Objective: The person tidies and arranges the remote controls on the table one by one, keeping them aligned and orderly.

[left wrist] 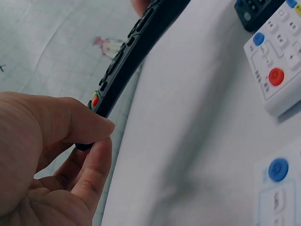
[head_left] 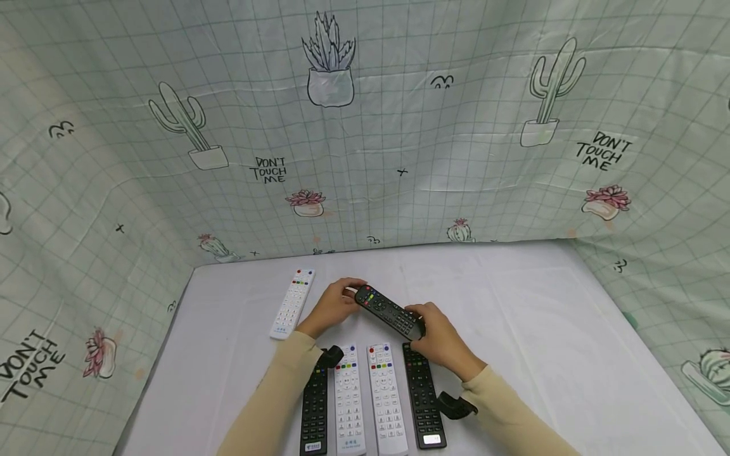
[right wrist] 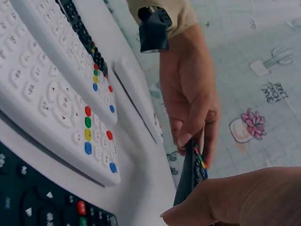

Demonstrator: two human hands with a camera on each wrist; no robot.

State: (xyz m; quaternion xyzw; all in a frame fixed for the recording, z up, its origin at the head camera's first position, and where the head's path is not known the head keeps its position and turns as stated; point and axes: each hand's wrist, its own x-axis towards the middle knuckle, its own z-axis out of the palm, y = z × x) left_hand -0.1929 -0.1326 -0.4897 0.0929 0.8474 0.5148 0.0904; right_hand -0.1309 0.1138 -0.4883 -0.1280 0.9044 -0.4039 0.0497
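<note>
Both hands hold a black remote control (head_left: 390,311) between them, raised over the table and slanting down to the right in the head view. My left hand (head_left: 335,305) pinches its top end, by the coloured buttons, between thumb and fingers; the left wrist view shows this thumb (left wrist: 70,117) on the casing. At the bottom end, my right hand (head_left: 439,339) grips the remote, its thumb along the side in the right wrist view. Below the right hand lies another black remote (head_left: 424,399), its top end partly covered by that hand.
In a row at the front lie a black remote (head_left: 314,411), a white remote (head_left: 349,405) and a second white remote (head_left: 388,405). Another white remote (head_left: 293,304) lies apart, left of the left hand. A cactus-print cloth (head_left: 376,133) stands around the white table (head_left: 513,285).
</note>
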